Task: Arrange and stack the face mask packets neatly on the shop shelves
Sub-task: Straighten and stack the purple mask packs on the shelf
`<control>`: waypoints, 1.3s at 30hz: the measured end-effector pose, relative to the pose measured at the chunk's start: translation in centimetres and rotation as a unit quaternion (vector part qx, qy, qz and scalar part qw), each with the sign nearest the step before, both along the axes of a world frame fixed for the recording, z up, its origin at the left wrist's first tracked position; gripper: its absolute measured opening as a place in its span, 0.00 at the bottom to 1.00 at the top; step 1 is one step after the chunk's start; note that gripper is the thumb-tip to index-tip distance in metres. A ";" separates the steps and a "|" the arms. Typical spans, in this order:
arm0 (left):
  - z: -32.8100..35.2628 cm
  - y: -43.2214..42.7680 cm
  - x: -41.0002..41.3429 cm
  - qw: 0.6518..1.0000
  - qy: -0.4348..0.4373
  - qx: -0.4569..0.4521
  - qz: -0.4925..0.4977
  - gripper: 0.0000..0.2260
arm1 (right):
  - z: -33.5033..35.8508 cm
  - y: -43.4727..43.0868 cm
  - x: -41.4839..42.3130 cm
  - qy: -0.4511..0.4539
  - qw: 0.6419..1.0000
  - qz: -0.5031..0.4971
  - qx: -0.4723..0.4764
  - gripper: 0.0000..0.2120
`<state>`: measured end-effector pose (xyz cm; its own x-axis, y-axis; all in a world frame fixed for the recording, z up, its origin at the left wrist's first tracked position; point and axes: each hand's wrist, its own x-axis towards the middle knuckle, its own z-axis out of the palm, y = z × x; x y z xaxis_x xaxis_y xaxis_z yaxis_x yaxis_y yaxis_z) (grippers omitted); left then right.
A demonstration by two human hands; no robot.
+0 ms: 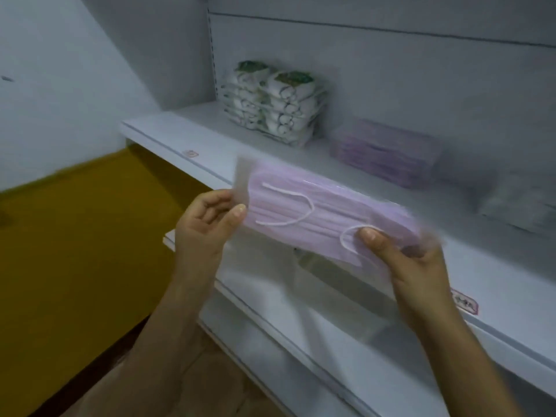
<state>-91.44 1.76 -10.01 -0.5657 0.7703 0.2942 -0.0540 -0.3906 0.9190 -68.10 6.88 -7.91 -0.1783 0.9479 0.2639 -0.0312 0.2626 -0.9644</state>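
Observation:
I hold a clear packet of pink face masks [328, 212] flat in front of the white shelf [192, 139], just before its front edge. My left hand [207, 224] pinches the packet's left end, thumb on top. My right hand [412, 263] grips its right end. On the shelf behind lies a low stack of pink mask packets [385, 152]. Two upright stacks of white patterned mask packets [270, 106] stand at the back left. A blurred pale packet pile [517, 206] lies at the far right.
A lower shelf [301, 320] juts out below my hands. Small price labels [464, 302] sit on the upper shelf's front edge. A white wall stands to the left, with yellow-brown floor [75, 251] beneath it.

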 end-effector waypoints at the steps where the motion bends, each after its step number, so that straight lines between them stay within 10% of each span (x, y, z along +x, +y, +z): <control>1: 0.8 1.9 -0.5 0.999 0.034 0.006 -0.005 0.07 | 0.6 1.7 0.1 0.000 1.000 -0.021 0.014 0.07; 8: 4.0 14.2 -3.2 0.977 0.157 0.005 -0.143 0.09 | 2.2 9.8 -0.3 0.024 0.995 -0.084 0.040 0.09; 14: 0.6 22.5 -6.4 0.905 0.329 -0.057 -0.263 0.06 | 1.3 11.8 -1.4 -0.143 0.975 -0.146 -0.089 0.16; 22: 2.7 27.9 -5.9 0.881 0.221 -0.089 -0.409 0.07 | 1.1 11.6 -1.1 -0.112 0.935 -0.320 -0.104 0.07; 28: 7.6 35.9 -2.0 0.923 0.229 -0.028 -0.307 0.16 | 5.7 20.3 0.3 -0.110 0.901 -0.412 -0.081 0.07; 34: 6.0 41.8 1.8 0.887 0.411 -0.089 -0.191 0.17 | 5.0 28.5 2.3 -0.237 0.856 -0.443 -0.122 0.18; 39: 5.2 41.1 4.0 0.913 0.307 -0.190 -0.188 0.20 | 3.8 29.3 3.0 -0.250 0.849 -0.445 -0.139 0.17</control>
